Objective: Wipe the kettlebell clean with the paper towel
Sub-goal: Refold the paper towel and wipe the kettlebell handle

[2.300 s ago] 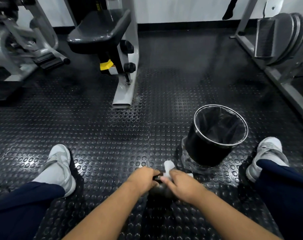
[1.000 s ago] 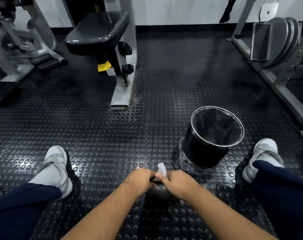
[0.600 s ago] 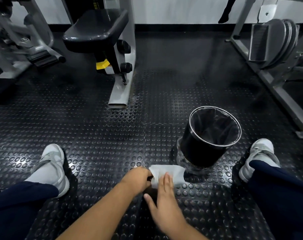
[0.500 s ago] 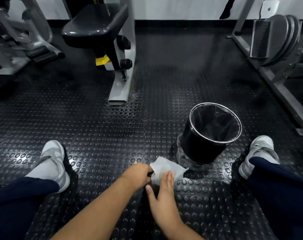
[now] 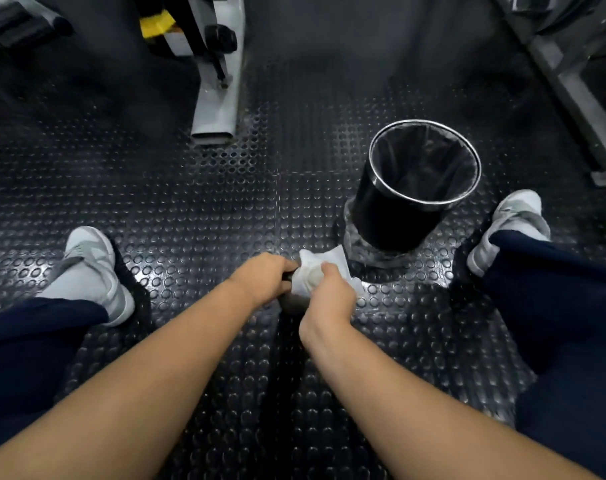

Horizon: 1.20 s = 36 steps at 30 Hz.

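A small dark kettlebell (image 5: 292,301) stands on the studded rubber floor between my feet, almost wholly hidden by my hands; only a sliver of its body shows. My left hand (image 5: 263,277) is closed around its handle. A white paper towel (image 5: 320,268) is draped over the top of the kettlebell, and my right hand (image 5: 329,299) grips the towel and presses it against the metal. One corner of the towel sticks out toward the bin.
A black waste bin (image 5: 381,206) with a steel rim and dark liner stands just right of the towel. A grey machine foot (image 5: 218,109) lies ahead. A metal frame rail (image 5: 578,98) runs along the right. My shoes (image 5: 90,268) (image 5: 512,220) flank the kettlebell.
My right hand, flat and open beside the spread towel half a second ago, has closed on the towel over the kettlebell. The view has tilted down. My left hand stayed on the handle.
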Each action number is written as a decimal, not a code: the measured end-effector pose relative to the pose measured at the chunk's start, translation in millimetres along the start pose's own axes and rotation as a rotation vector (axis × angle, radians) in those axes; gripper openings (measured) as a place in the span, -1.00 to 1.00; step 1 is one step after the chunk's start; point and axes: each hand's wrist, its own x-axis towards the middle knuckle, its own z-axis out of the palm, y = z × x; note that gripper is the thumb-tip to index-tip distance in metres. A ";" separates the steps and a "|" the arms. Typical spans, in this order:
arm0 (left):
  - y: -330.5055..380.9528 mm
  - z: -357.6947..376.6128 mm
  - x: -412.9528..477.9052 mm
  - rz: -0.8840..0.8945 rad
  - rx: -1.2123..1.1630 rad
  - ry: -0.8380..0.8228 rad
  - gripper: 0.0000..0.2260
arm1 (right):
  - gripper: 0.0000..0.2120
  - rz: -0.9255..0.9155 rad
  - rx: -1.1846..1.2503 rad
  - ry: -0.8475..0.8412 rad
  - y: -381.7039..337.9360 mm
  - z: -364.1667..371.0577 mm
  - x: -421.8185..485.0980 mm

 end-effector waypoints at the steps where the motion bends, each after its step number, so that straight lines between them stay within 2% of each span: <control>1: 0.9 -0.6 -0.7 0.002 -0.005 -0.010 -0.97 | -0.88 0.027 0.038 -0.009 -1.8 -0.9 0.3; 3: 1.0 -0.5 -0.3 -0.002 0.000 -0.016 -0.97 | -0.87 0.085 0.134 -0.030 -11.5 -2.9 1.9; 5: -0.2 -0.8 0.4 0.003 0.023 -0.008 -0.96 | -0.77 0.164 0.221 -0.031 -26.7 -4.6 5.3; 9: 1.6 -2.0 0.6 0.000 0.065 -0.013 -0.86 | -0.69 0.238 0.321 -0.093 -44.4 -9.2 10.6; 13: 2.0 -3.0 0.0 0.000 0.010 -0.006 -0.86 | -0.35 0.282 0.297 -0.240 -21.6 1.6 4.4; 17: 2.2 -5.4 0.2 -0.022 -0.003 -0.029 -0.90 | -0.23 0.333 0.333 -0.234 -35.0 -5.7 17.2; 21: 3.7 -3.9 -0.1 -0.030 0.016 -0.026 -0.83 | -0.20 0.347 0.415 -0.227 -40.5 -16.7 27.8; 23: 3.4 -2.6 -0.1 -0.021 0.016 -0.017 -0.85 | -0.21 0.353 0.349 -0.251 -32.3 -11.4 21.1; 26: 3.6 -3.1 -1.0 -0.022 -0.002 -0.014 -0.86 | -0.09 0.383 0.315 -0.300 -27.6 -5.0 14.0; 29: 3.9 -4.4 0.2 -0.035 0.015 -0.031 -0.90 | -0.10 0.395 0.342 -0.247 -48.4 -12.1 12.9; 33: 5.1 -4.3 0.6 -0.048 0.017 -0.037 -0.81 | -0.12 0.396 0.344 -0.169 -66.1 -18.6 3.2; 36: 5.5 -3.3 0.5 -0.045 0.007 -0.023 -0.88 | -0.08 0.402 0.335 -0.231 -46.6 -8.6 5.3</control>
